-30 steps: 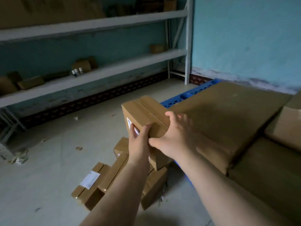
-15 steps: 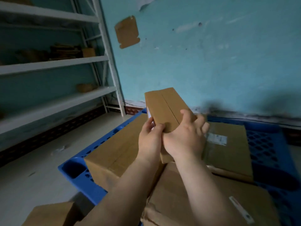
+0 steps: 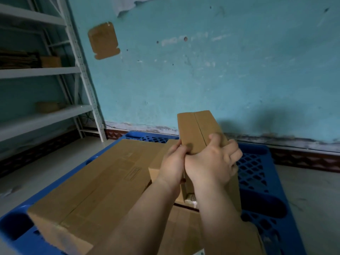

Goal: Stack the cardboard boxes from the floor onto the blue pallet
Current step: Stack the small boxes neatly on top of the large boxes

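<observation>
I hold a small brown cardboard box (image 3: 196, 129) upright in both hands above the blue pallet (image 3: 257, 173). My left hand (image 3: 173, 164) grips its left lower edge and my right hand (image 3: 213, 162) wraps its near right side. A large flat cardboard box (image 3: 95, 184) lies on the pallet's left part. Another box (image 3: 156, 168) sits just under my hands, mostly hidden by them. A further box (image 3: 180, 232) lies near the bottom edge between my forearms.
A turquoise wall (image 3: 202, 70) stands right behind the pallet. A white metal shelf rack (image 3: 79, 70) with a few cartons fills the left side. Bare blue pallet grid shows at the right. Grey concrete floor (image 3: 312, 199) lies to the right and left.
I lifted the small box from the pile on the floor and turned right toward the pallet. The box has since moved farther over the pallet's boxes, toward the wall.
</observation>
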`<state>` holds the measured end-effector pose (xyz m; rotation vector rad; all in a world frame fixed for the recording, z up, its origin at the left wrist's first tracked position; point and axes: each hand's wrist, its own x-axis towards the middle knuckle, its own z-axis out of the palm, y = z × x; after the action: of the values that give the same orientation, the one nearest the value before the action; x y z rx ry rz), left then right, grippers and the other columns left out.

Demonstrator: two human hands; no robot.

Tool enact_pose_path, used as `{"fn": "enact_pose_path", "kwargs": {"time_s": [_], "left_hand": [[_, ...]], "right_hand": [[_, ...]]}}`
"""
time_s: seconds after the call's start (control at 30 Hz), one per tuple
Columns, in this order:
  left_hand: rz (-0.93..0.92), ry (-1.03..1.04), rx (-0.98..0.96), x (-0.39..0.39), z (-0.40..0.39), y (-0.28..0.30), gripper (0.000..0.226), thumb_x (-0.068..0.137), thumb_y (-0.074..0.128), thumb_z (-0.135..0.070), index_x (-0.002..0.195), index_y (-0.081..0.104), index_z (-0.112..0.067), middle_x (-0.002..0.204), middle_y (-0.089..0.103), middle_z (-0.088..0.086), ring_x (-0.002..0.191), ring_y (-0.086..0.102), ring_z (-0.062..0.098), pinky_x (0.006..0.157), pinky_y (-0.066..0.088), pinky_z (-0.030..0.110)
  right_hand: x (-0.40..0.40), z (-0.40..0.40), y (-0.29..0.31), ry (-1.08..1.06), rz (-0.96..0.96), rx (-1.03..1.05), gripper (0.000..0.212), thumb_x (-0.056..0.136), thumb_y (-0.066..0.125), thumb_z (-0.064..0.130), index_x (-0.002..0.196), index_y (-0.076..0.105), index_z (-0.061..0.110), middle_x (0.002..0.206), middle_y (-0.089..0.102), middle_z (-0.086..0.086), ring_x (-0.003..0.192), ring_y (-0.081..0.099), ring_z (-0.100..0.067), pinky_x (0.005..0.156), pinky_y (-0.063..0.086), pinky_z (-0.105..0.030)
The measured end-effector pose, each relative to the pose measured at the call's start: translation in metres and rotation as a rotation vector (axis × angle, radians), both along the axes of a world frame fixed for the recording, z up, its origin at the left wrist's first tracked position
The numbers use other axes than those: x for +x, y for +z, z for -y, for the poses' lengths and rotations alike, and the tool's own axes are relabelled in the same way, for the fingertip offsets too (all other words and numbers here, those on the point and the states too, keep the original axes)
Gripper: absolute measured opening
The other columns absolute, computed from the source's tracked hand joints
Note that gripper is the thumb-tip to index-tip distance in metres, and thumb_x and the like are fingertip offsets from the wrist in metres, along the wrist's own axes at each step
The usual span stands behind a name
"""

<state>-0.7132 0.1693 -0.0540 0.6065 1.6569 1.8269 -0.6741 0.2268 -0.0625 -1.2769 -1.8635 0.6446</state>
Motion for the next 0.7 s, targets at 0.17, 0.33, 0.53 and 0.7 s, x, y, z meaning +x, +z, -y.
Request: {"fn": "enact_pose_path", "kwargs": {"time_s": [0.17, 0.33, 0.53, 0.7], "left_hand": [[0.018, -0.044, 0.05, 0.0, -0.007, -0.022, 0.025, 0.089, 0.049, -0.021, 0.109, 0.059, -0.032, 0.061, 0.07, -0.024, 0.051, 0.064, -0.008, 0.038, 0.044, 0.011], [0.017, -0.081, 0.005, -0.001, -0.018, -0.032, 0.025, 0.089, 0.048, -0.021, 0.103, 0.063, -0.035, 0.06, 0.071, -0.018, 0.049, 0.063, -0.005, 0.039, 0.043, 0.011], [0.089, 0.025, -0.13, -0.002, -0.01, -0.065, 0.045, 0.089, 0.05, -0.016, 0.133, 0.047, -0.021, 0.099, 0.06, -0.003, 0.085, 0.055, 0.011, 0.067, 0.048, 0.025], [0.085, 0.105, -0.081, -0.013, -0.002, -0.074, 0.041, 0.088, 0.052, -0.012, 0.129, 0.05, -0.019, 0.12, 0.057, 0.009, 0.101, 0.055, 0.019, 0.088, 0.047, 0.032]], "right_hand": [[0.006, -0.001, -0.019, -0.078, 0.001, 0.019, 0.071, 0.066, 0.062, 0.047, 0.128, 0.035, 0.027, 0.14, 0.019, -0.015, 0.126, 0.015, -0.03, 0.098, 0.024, -0.048], [0.0, -0.013, -0.039, -0.122, -0.012, -0.004, 0.075, 0.064, 0.062, 0.049, 0.13, 0.037, 0.025, 0.138, 0.022, -0.016, 0.124, 0.017, -0.03, 0.096, 0.026, -0.049], [-0.028, -0.025, -0.087, 0.079, 0.243, -0.21, 0.063, 0.083, 0.057, 0.017, 0.137, 0.025, 0.022, 0.149, 0.001, -0.018, 0.135, 0.002, -0.036, 0.107, 0.017, -0.053], [-0.043, -0.028, -0.101, 0.117, 0.187, -0.155, 0.069, 0.08, 0.059, 0.012, 0.139, 0.024, 0.022, 0.154, -0.013, -0.014, 0.139, -0.017, -0.031, 0.109, 0.0, -0.059]]}}
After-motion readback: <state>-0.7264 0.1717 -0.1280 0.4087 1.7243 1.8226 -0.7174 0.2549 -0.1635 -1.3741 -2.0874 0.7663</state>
